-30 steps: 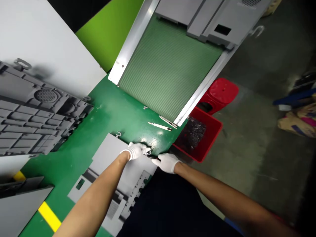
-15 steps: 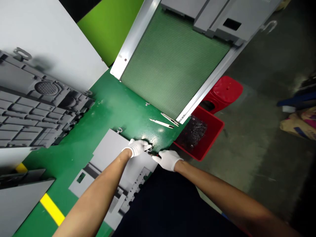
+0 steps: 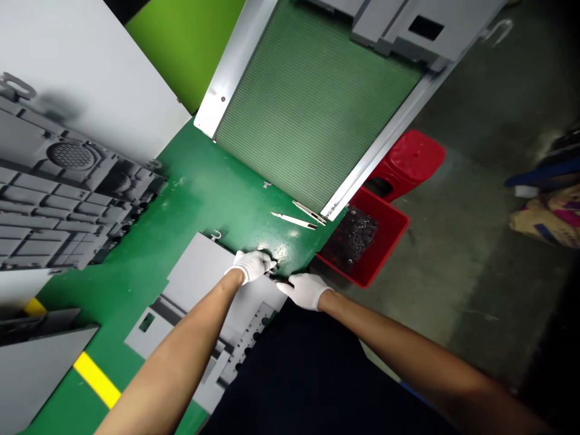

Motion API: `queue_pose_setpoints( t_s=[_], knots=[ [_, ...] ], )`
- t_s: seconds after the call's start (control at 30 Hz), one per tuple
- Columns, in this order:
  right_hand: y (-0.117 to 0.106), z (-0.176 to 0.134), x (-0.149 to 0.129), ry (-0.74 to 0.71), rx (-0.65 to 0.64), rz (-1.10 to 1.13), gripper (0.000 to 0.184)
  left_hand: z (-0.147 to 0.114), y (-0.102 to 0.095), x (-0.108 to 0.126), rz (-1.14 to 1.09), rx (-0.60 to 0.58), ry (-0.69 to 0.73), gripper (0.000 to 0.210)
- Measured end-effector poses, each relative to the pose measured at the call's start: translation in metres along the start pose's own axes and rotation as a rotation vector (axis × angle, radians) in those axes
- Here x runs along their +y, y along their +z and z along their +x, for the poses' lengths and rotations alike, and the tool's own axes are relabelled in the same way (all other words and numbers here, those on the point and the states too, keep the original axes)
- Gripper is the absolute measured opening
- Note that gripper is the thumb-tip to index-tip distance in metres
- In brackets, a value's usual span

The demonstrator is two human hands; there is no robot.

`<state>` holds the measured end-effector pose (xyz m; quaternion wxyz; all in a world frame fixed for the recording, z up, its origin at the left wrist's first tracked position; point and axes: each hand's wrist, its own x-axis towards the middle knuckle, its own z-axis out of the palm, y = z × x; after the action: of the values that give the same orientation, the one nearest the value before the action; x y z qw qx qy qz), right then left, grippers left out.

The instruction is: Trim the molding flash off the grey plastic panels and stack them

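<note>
A grey plastic panel (image 3: 199,272) lies flat on the green tabletop in front of me, one edge close to my dark clothing. My left hand (image 3: 254,266), in a white glove, is closed at its far edge beside a small hook-shaped tab (image 3: 272,271). Whether the fingers grip that tab I cannot make out. In my gloved right hand (image 3: 308,291) is a small red-handled tool (image 3: 284,282), its dark tip near the same tab. The palm hides most of it. Beyond the hands lie a slim craft knife (image 3: 294,221) and tweezers (image 3: 310,213).
Ahead is a green conveyor belt (image 3: 312,115) bearing a grey panel (image 3: 408,30). On the right stand a red bin (image 3: 387,244) of dark scraps and a red stool (image 3: 414,157). Ribbed grey panels (image 3: 67,205) stand at the left. Dark crumbs dot the tabletop (image 3: 203,187).
The view has shifted slightly, so the surroundings sit a little higher and further left. Both hands stay at the panel's edge in nearly the same pose.
</note>
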<state>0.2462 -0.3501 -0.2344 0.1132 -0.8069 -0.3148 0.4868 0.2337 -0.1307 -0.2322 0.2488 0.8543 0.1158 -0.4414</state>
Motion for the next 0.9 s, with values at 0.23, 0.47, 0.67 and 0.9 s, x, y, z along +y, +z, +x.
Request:
queue_pose_setpoints(
  t_s=[0.23, 0.47, 0.67, 0.9],
  knots=[
    [0.000, 0.002, -0.001, 0.019, 0.001, 0.024, 0.085, -0.008, -0.004, 0.003, 0.006, 0.012, 0.014, 0.046],
    [-0.002, -0.001, 0.002, 0.025, -0.026, 0.010, 0.083, -0.009, -0.004, 0.003, -0.014, 0.018, 0.034, 0.047],
    [0.000, 0.002, 0.004, 0.011, -0.015, -0.002, 0.081, -0.011, -0.004, 0.001, -0.028, 0.037, 0.054, 0.047],
    [0.007, -0.002, 0.003, 0.025, 0.021, 0.015, 0.082, -0.016, -0.007, 0.002, -0.048, 0.037, 0.071, 0.046]
  ],
)
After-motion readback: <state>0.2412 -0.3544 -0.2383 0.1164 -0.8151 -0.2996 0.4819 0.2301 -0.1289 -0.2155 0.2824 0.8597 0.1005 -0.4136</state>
